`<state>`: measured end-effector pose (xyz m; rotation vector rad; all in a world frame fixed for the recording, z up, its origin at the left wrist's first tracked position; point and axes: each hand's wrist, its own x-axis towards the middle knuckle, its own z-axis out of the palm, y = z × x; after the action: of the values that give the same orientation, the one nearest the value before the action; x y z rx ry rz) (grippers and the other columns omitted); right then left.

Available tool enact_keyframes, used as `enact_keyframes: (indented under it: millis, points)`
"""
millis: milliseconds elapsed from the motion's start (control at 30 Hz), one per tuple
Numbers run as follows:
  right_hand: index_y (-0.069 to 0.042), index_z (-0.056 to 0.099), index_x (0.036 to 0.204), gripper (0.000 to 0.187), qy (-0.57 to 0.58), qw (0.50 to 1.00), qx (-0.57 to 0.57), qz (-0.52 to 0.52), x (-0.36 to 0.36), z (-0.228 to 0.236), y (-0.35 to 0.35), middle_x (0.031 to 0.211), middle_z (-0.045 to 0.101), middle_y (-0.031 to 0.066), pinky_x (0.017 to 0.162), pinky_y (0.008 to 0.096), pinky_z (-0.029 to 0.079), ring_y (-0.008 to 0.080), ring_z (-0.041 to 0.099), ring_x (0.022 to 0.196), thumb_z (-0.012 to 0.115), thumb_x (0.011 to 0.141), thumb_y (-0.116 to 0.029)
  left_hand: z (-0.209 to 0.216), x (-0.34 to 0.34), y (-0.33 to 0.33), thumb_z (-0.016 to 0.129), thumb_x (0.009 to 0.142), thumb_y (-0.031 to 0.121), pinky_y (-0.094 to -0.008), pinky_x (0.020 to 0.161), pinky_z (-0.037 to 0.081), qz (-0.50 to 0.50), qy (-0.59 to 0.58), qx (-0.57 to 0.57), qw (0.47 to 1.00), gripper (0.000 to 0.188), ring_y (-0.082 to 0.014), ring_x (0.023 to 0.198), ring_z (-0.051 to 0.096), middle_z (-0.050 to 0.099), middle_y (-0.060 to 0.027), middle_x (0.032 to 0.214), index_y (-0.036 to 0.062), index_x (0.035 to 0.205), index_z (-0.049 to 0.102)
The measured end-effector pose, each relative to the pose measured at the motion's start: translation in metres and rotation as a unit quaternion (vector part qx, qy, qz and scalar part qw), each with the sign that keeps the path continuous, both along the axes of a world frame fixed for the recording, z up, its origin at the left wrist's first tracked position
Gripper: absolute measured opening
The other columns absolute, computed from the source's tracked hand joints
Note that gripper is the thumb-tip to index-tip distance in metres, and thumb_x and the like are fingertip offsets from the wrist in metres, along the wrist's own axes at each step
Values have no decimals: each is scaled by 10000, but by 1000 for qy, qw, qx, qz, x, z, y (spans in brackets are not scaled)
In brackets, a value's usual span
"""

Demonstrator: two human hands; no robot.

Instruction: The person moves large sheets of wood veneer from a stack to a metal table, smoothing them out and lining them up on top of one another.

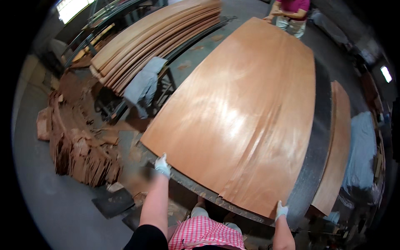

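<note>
A large reddish-brown wood veneer sheet lies over a dark-topped table, with a split and raised folds running along its right part. My left hand, in a white glove, grips the sheet's near edge toward its left corner. At the near right corner, my right hand, gloved as well, has hold of the same edge. The fingers beneath the sheet are hidden on both sides. Across the table, a co-worker in a magenta top has a hand at the far edge.
Left of the table, a tall stack of veneer sheets rests on a rack, with a grey cloth hung nearby. Torn veneer scraps pile up on the floor. A narrow veneer strip lies along the right, beside pale plastic sheeting.
</note>
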<state>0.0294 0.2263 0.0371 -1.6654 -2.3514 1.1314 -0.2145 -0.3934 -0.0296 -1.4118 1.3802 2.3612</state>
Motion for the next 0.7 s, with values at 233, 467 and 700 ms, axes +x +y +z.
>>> enact_keyframes:
  millis: [233, 467, 700]
  points:
    - [137, 344, 1435, 837, -38, 997, -50, 43, 48, -43, 34, 1479, 428, 248, 1114, 378, 346, 332, 443, 1343, 649, 930, -457, -36, -17, 5, 787, 833, 258, -403, 870, 515, 63, -167, -352, 919, 478, -274, 931, 653, 690, -172, 1092, -54, 1144, 601]
    - [65, 455, 1384, 598, 175, 951, -230, 111, 58, -12, 40, 1361, 539, 116, 1081, 349, 371, 215, 513, 1216, 705, 924, -224, -59, -11, -41, 612, 918, 547, -435, 1082, 357, -102, -114, -265, 952, 753, -310, 1239, 515, 510, -212, 1410, -79, 1325, 510]
    - [56, 564, 1270, 515, 232, 956, -166, 74, 54, 3, 30, 1186, 644, 97, 952, 322, 469, 185, 601, 1039, 763, 877, -211, -32, -32, -3, 569, 964, 445, -428, 1102, 338, -232, -88, -350, 903, 610, -319, 1262, 504, 524, -206, 1406, -32, 1342, 530]
